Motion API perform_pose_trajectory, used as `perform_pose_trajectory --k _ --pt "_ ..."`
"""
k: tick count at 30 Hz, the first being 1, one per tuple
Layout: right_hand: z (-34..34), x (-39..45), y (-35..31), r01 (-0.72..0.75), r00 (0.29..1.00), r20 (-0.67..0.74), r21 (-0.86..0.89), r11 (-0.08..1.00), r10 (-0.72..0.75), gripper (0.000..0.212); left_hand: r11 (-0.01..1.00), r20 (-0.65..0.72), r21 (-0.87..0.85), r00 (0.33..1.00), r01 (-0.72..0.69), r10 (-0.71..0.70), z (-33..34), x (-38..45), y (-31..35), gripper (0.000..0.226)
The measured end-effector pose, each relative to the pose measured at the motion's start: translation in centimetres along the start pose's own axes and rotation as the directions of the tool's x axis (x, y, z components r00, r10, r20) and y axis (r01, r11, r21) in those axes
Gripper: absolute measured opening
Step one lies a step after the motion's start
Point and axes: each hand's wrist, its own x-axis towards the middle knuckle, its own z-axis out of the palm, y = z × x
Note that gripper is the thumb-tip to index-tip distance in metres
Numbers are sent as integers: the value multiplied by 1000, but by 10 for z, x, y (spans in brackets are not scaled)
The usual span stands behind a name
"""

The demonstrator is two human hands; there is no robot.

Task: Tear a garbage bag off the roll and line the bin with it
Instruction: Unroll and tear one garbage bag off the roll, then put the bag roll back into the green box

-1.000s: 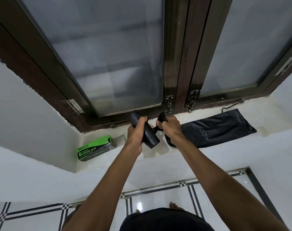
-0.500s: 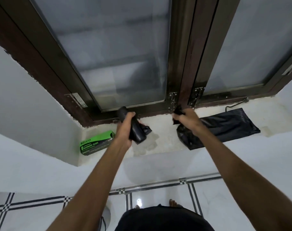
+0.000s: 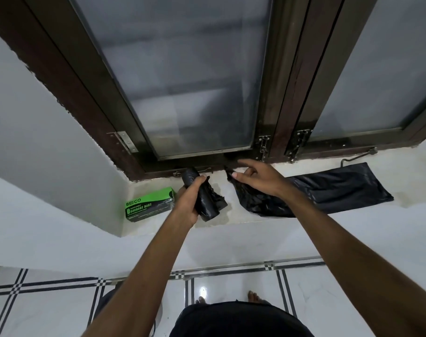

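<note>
My left hand (image 3: 188, 203) grips the black roll of garbage bags (image 3: 207, 206) above the white window sill (image 3: 416, 171); a loose torn end hangs from the roll's right side. A separate black garbage bag (image 3: 340, 188) lies flat on the sill to the right, its crumpled near end under my right hand (image 3: 258, 178). That hand hovers over the bag's corner with index finger and thumb stretched out to the left. A gap of bare sill separates the roll from the bag. No bin is clearly visible.
A green garbage bag box (image 3: 148, 203) lies on the sill's left end against the wall. Dark-framed windows (image 3: 270, 93) with latches rise right behind the sill. A metal hook (image 3: 358, 158) lies by the bag. The tiled floor (image 3: 231, 288) and my feet are below.
The bag has come apart from the roll. My hands moved apart, the left with the roll, and my right hand's fingers have loosened from the bag's corner.
</note>
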Motion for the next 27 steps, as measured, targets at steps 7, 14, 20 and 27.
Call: perform_pose_trajectory --k 7,14,20,27 --pt "15 -8 -20 263 883 -391 -51 963 -262 14 998 3 -64 1000 -16 16 -9 6 7 55" --pt "55 -48 -46 372 900 -322 211 904 -295 9 967 101 -254 994 -4 31 -24 0 18 36" --pt "99 -56 -54 231 962 -235 445 865 -136 32 892 119 -453 990 -13 74 -66 -9 22 45" --pt "134 -44 -85 -137 975 222 646 751 -13 76 837 91 -545 989 -52 120 -98 -22 22 40"
